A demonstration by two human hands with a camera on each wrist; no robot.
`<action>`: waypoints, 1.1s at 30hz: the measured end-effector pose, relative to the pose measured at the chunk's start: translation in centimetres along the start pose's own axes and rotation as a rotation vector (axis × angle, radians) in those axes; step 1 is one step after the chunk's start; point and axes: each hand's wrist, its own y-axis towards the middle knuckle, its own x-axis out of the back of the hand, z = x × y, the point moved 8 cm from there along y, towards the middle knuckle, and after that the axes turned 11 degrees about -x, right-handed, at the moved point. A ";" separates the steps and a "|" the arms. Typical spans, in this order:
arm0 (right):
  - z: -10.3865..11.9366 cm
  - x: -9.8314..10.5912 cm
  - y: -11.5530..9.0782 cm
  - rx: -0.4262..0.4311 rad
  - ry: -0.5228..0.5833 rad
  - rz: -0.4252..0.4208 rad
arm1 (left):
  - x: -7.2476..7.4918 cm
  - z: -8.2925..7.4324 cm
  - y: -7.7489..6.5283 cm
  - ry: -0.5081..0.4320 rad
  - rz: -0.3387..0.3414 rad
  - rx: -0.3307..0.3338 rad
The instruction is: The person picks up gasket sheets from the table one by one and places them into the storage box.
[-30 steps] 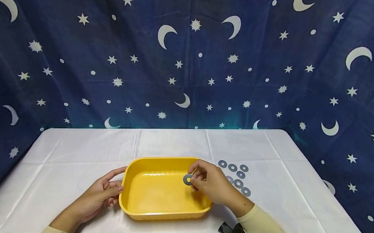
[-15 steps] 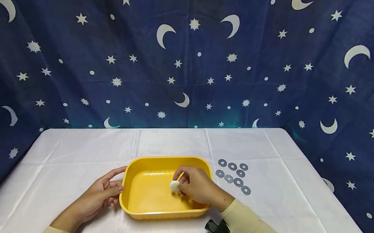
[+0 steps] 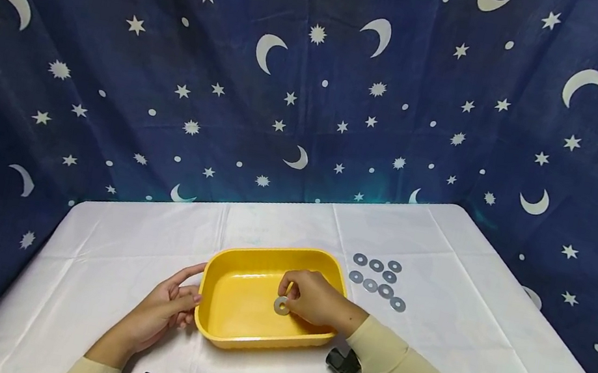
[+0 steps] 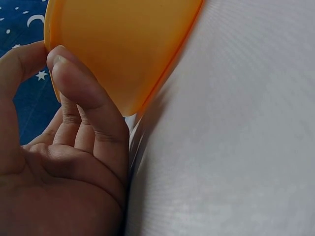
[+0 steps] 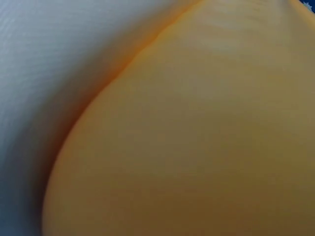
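A yellow rectangular tray (image 3: 241, 299) stands on the white-covered table. My left hand (image 3: 156, 311) grips its left end; in the left wrist view thumb and fingers (image 4: 81, 81) meet at the tray's rim. Over the right half of the tray my right hand (image 3: 312, 298) reaches inside, pinching a grey flat washer (image 3: 281, 306) between thumb and fingertips, low near the tray floor. The right wrist view holds only the outer wall of the tray (image 5: 187, 137), so that hand is hidden there.
Several more washers (image 3: 385, 291) lie flat and loosely grouped on the table right of the tray. White cloth (image 3: 443, 356) covers the table. A dark blue curtain (image 3: 224, 68) with moons and stars hangs behind and at the sides.
My right hand has carried the washer left and down into the tray, away from the loose washers. The left hand has kept its hold on the tray's end.
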 end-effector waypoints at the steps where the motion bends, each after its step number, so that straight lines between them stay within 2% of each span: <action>1: 0.0 0.0 0.0 0.002 -0.013 -0.005 | 0.0 0.0 0.0 -0.002 0.002 -0.005; 7: 0.1 0.1 0.2 0.037 -0.076 -0.033 | -0.1 0.0 0.1 -0.001 0.004 -0.008; 15: 0.2 -0.1 0.1 0.056 -0.083 -0.050 | -0.1 0.0 0.0 -0.010 0.016 -0.017; 33: 0.0 0.1 0.2 0.020 -0.078 -0.059 | -0.2 -0.1 0.0 -0.015 0.012 0.000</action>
